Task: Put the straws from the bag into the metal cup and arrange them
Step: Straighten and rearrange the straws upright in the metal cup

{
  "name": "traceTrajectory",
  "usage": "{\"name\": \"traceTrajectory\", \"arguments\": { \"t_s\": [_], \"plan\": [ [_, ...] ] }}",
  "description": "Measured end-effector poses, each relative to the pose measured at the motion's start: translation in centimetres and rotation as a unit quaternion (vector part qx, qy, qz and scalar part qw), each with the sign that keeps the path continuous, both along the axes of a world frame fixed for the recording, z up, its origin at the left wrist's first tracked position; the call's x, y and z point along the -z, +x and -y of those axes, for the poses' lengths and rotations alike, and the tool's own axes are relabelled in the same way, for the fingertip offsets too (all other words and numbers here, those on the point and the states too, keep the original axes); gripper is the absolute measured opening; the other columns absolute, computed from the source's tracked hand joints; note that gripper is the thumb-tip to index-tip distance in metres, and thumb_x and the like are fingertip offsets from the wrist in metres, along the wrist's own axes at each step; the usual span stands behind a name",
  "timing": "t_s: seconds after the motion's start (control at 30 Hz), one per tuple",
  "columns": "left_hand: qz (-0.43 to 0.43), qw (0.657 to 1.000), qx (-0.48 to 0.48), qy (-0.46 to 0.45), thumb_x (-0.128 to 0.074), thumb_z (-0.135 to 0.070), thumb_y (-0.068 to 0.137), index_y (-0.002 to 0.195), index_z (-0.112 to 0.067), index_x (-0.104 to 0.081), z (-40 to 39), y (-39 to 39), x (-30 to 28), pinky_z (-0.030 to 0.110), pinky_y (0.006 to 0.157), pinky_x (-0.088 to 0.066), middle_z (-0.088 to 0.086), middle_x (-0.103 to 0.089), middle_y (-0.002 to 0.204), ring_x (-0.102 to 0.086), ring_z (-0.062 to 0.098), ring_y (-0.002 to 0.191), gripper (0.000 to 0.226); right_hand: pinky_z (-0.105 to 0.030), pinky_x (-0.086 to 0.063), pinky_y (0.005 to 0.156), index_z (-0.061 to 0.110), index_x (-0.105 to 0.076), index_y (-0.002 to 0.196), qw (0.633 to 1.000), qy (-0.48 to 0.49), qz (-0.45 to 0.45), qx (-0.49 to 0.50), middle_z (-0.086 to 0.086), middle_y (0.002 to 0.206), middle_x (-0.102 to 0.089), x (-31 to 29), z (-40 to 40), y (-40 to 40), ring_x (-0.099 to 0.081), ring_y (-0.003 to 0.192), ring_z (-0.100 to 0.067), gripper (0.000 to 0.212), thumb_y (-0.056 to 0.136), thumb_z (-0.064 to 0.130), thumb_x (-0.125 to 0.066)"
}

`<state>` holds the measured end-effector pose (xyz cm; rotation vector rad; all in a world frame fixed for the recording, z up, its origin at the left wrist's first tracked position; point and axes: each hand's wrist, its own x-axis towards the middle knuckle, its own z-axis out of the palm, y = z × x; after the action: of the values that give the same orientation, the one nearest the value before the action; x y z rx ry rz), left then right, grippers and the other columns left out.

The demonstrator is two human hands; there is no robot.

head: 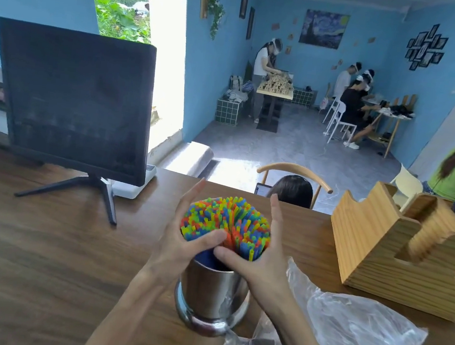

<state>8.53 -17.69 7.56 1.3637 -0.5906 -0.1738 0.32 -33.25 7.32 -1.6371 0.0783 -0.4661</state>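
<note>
A thick bundle of coloured straws (pixel 224 219) stands in the metal cup (pixel 212 297) on the wooden table. My left hand (pixel 186 232) cups the bundle's left side, thumb across the near straw tips. My right hand (pixel 263 249) cups the right side, its thumb pressing at the cup's rim. Both hands wrap around the straws from opposite sides. The clear plastic bag (pixel 344 333) lies crumpled on the table right of the cup, with no straws visible in it.
A dark monitor (pixel 74 100) on a stand sits at the left back of the table (pixel 44 251). A wooden organiser box (pixel 397 252) stands at the right. Beyond the table edge, a seated person's head (pixel 292 190) and a chair show; other people work farther off.
</note>
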Motion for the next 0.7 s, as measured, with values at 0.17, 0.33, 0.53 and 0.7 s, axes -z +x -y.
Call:
{"name": "traceTrajectory", "arguments": {
  "t_s": [0.17,0.33,0.53,0.7],
  "plan": [
    [-0.027,0.997,-0.032,-0.059,-0.087,-0.035,0.067,0.137,-0.042,-0.057,1.0,1.1,0.3,0.04,0.094,-0.055,0.004,-0.067,0.132,-0.066,0.026,0.119,0.076,-0.039,-0.058,0.098,0.025,-0.059,0.133,0.999,0.043,0.0,0.033,0.011,0.118,-0.073,-1.0,-0.2,2.0,-0.07,0.112,-0.015,0.078,0.063,0.015,-0.093],
    [-0.034,0.994,-0.063,-0.088,-0.083,-0.034,0.081,0.135,-0.047,-0.057,1.7,2.0,0.3,0.042,0.096,-0.055,0.002,-0.066,0.133,-0.066,0.024,0.12,0.061,-0.04,-0.061,0.092,0.02,-0.071,0.114,0.992,0.117,0.014,0.046,-0.003,0.108,-0.078,-1.4,0.2,3.4,-0.074,0.105,-0.024,0.05,0.066,0.021,-0.086],
    [-0.022,0.994,-0.068,-0.079,-0.069,-0.034,0.093,0.137,-0.05,-0.054,2.1,3.9,1.0,0.049,0.104,-0.051,0.001,-0.057,0.144,-0.06,0.025,0.128,0.048,-0.032,-0.06,0.087,0.016,-0.067,0.13,0.986,0.161,0.023,0.05,-0.006,0.115,-0.077,-0.9,0.5,5.0,-0.073,0.108,-0.023,0.047,0.085,0.02,-0.077],
    [-0.016,0.994,-0.08,-0.069,-0.065,-0.066,0.087,0.14,-0.053,-0.049,2.3,4.5,1.5,0.057,0.116,-0.036,-0.006,-0.046,0.155,-0.045,0.023,0.143,0.057,-0.04,-0.051,0.106,0.02,-0.056,0.144,0.984,0.152,0.048,0.074,-0.006,0.136,-0.067,0.1,-0.5,5.7,-0.063,0.127,-0.023,0.08,0.079,0.062,-0.076]
  ]
}}
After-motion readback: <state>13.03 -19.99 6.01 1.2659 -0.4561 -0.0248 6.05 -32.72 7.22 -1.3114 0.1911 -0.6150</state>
